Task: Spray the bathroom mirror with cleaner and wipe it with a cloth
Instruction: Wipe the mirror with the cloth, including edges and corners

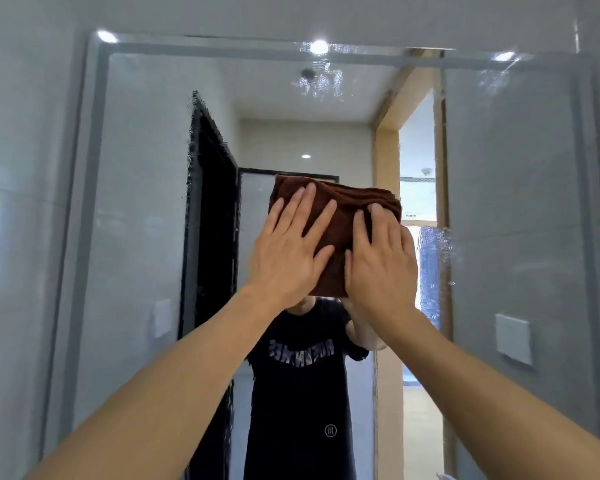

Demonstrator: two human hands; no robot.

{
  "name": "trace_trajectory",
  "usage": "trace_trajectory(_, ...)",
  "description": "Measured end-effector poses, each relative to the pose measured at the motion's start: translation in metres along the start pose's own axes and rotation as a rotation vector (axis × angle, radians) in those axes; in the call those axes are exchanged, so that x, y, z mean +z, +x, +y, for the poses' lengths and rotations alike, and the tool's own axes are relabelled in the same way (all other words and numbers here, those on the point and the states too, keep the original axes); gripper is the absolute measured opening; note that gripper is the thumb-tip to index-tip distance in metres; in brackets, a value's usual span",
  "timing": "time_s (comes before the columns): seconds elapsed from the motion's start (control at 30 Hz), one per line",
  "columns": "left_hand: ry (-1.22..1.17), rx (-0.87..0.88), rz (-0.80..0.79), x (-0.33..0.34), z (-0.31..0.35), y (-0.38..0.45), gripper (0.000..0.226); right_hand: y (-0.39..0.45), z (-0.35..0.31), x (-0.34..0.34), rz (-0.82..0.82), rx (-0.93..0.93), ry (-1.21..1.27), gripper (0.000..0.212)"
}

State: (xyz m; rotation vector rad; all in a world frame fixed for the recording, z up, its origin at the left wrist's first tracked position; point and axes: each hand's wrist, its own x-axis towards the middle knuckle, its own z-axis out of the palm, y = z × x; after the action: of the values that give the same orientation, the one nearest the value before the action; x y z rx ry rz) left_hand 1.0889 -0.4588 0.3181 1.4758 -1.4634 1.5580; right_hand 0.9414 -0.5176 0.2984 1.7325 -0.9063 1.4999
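Observation:
The bathroom mirror (142, 209) fills most of the view, framed by grey tiled wall. A folded brown cloth (340, 206) lies flat against the glass near the middle. My left hand (288, 251) presses on its left part with straight, spread fingers. My right hand (381, 265) presses on its right part, fingers straight and pointing up. Spray droplets speckle the glass at the top centre (321, 81), along the dark door edge on the left, and to the right of the cloth (433, 265). No spray bottle is in view.
The mirror reflects a person in a dark T-shirt (302, 375), a dark doorway (212, 237), a wood-framed opening (387, 168) and ceiling lights. Grey wall tiles (18, 237) flank the mirror on both sides.

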Motion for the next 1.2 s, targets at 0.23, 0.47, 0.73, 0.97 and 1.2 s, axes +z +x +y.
trace_trajectory(0.23,-0.124,0.118,-0.095,-0.025,-0.032,0.006,0.058,0.009,-0.032,-0.014,-0.085,0.108,0.094,0.076)
trace_trajectory(0.47,-0.046,0.037,-0.076,-0.037,-0.006,0.011,0.051,0.008,-0.037,-0.009,-0.052,0.127,0.155,0.065)
trace_trajectory(0.73,0.030,-0.218,-0.016,0.001,0.037,0.027,0.087,0.005,0.031,-0.019,-0.097,-0.077,0.250,0.054)
trace_trajectory(0.97,0.094,-0.104,-0.015,-0.006,0.006,0.105,0.088,0.004,0.059,-0.061,-0.099,0.035,0.206,0.067)
trace_trajectory(1.2,0.103,-0.176,0.006,0.010,0.060,0.095,0.089,-0.011,0.067,-0.072,-0.066,0.083,0.265,0.059)
